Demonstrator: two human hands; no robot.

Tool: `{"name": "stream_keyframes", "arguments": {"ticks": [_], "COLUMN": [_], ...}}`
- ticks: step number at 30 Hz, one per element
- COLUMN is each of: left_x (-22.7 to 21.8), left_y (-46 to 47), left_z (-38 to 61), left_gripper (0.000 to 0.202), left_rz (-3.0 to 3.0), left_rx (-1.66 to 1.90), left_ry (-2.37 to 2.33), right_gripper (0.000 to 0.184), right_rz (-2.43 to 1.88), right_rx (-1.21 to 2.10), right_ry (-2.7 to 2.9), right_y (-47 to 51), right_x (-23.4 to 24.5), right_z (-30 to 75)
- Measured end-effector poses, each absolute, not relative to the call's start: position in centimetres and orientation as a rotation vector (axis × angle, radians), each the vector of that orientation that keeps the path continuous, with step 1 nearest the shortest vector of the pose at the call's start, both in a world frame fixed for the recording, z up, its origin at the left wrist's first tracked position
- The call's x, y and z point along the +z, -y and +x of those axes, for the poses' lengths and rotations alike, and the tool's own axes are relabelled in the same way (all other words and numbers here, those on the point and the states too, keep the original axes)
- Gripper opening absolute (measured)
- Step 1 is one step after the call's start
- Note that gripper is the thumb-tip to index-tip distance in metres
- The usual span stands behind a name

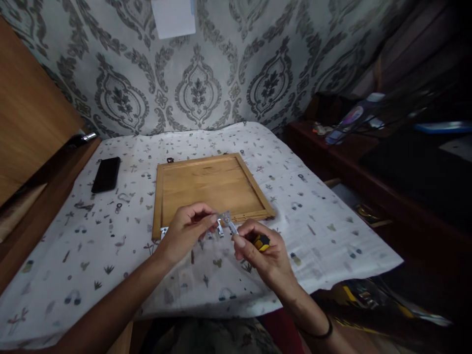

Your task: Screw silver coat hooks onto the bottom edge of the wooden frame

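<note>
My left hand (189, 229) pinches a small silver metal bracket (224, 218) between thumb and fingers, just in front of the near edge of a shallow wooden tray (212, 186). My right hand (263, 253) is closed round a screwdriver with a yellow and black handle (261, 242); its metal shaft points up-left and meets the bracket. Both hands hover over a white patterned cloth (110, 246). Small silver parts (164, 230) lie on the cloth by the tray's near edge, partly hidden behind my hands.
A black phone (106, 174) lies on the cloth at the left. A wooden panel (29, 108) stands at far left. To the right is a dark wooden shelf (354, 162) with a bottle (352, 118) and clutter. Patterned wallpaper rises behind.
</note>
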State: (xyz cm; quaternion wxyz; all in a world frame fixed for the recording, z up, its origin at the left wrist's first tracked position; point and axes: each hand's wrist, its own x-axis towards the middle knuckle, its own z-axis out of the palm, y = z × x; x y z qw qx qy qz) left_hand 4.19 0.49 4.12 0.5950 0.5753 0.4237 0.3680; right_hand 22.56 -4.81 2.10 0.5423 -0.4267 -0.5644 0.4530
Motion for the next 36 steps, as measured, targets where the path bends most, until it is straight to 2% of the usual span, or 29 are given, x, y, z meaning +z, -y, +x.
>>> {"name": "stream_keyframes", "arguments": {"ticks": [6, 14, 19, 23, 27, 36], "left_x": [4.8, 4.1, 2.5, 1.3, 0.5, 0.4], "left_y": [-1.8, -5.4, -6.3, -6.3, -6.4, -6.5], "left_z": [4.4, 4.9, 5.4, 5.7, 5.8, 6.0], "left_gripper": [0.035, 0.023, 0.027, 0.030, 0.032, 0.017], "left_rz": [1.232, 1.339, 1.296, 1.367, 1.448, 1.778], "left_rx": [0.748, 0.664, 0.488, 0.440, 0.400, 0.357], "left_ry": [-0.896, -0.965, -1.067, -1.098, -1.139, -1.123], "right_gripper": [0.033, 0.030, 0.015, 0.016, 0.007, 0.013], "right_rz": [-1.002, -1.076, -1.401, -1.542, -1.672, -1.791], "right_rx": [1.100, 1.113, 1.048, 0.978, 0.885, 0.886], "right_ry": [1.351, 0.971, 1.407, 1.700, 1.831, 1.946], "right_y": [5.0, 4.5, 4.3, 3.9, 2.9, 1.9], "right_x": [2.2, 1.6, 2.5, 1.7, 1.2, 1.1], "right_z": [22.6, 24.0, 25.6, 25.6, 25.0, 24.1]}}
